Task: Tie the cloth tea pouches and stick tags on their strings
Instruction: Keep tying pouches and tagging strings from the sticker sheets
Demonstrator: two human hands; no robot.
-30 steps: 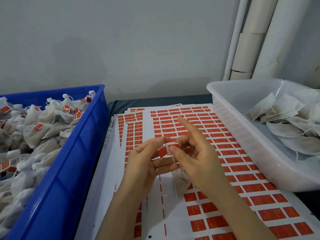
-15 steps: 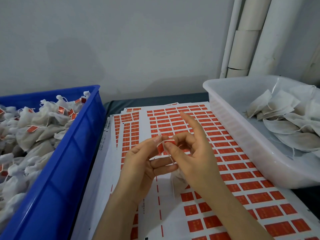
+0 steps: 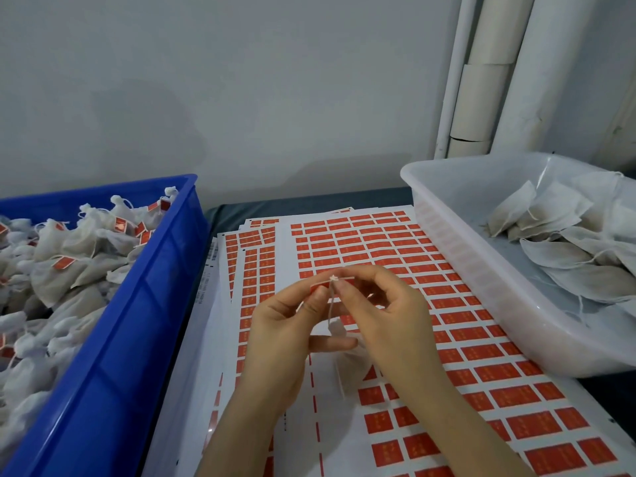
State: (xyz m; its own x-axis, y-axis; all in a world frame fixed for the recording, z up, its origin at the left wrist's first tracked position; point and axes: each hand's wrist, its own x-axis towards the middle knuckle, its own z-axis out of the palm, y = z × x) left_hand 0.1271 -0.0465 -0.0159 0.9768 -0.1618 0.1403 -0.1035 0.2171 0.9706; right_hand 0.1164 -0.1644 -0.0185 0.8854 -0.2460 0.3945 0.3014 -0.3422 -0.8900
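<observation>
Over the sticker sheets (image 3: 481, 339), with left hand (image 3: 275, 342) and right hand (image 3: 389, 325) pinching tag (image 3: 318, 289) and string (image 3: 330, 306), press the fold squarely.

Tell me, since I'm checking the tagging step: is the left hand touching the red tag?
Touching. The head view shows the left hand pinching the red tag between thumb and forefinger, with no gap.

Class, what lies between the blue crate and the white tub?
In the head view, sticker sheets lie between blue crate and white tub; above them the left hand and right hand pinch a red tag on a string.
</observation>
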